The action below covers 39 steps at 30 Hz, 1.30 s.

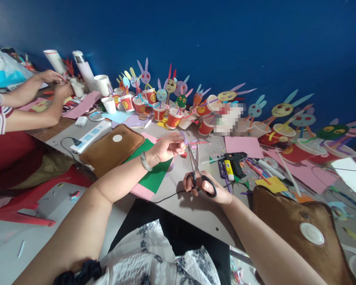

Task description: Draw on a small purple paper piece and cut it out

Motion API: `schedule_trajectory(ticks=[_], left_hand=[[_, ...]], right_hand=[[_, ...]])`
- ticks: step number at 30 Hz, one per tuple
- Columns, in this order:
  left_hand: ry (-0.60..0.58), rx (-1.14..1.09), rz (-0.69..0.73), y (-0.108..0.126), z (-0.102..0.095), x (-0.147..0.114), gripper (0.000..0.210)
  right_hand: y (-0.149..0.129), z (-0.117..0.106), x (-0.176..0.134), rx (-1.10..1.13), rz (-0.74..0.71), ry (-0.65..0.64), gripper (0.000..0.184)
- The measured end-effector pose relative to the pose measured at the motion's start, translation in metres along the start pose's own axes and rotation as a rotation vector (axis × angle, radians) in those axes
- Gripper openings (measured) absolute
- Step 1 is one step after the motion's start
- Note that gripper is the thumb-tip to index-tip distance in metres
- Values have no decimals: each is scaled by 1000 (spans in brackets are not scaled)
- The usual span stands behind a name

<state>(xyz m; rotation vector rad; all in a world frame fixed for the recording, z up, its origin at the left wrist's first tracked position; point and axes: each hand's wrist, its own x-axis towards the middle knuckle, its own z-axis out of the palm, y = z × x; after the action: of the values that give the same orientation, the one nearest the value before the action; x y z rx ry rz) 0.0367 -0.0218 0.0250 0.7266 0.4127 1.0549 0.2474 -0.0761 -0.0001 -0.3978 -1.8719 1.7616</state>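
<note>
In my right hand [209, 188] is a pair of scissors [193, 160] with black handles, its blades parted and pointing away from me. My left hand [167, 148], with a bracelet at the wrist, pinches a small piece of purple paper [184, 137] close to the scissor tips. Whether the blades touch the paper I cannot tell. Beneath my left forearm lie a green paper sheet [154, 178] and a pink sheet.
Paper cups with rabbit faces [175, 118] line the blue wall. A black glue gun [235, 163], a yellow glue stick [228, 170] and brown cushions [302, 225] lie around. At left stands a power strip [91, 136]; a co-worker's hands [61, 87] are busy beyond it.
</note>
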Motion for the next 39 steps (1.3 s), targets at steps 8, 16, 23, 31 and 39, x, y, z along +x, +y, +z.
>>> schedule_trajectory(ticks=[8,16,23,31,39], left_hand=[[40,1,-12,1,3,-1,25],[33,-6,-7,0,1,-1,25],[17,-5,-7,-1,-1,0,24],[63,-33,-8,-2,-1,1,24],[29,-34,-9,-3,-2,1,22]], right_hand=[[0,-1,1,-2,-9,-2,59],[2,0,-1,17,21,-14,59],[0,0,0,5,8,2,59],[-4,2,2,15,16,-35,60],[-4,1,2,10,12,-39,59]])
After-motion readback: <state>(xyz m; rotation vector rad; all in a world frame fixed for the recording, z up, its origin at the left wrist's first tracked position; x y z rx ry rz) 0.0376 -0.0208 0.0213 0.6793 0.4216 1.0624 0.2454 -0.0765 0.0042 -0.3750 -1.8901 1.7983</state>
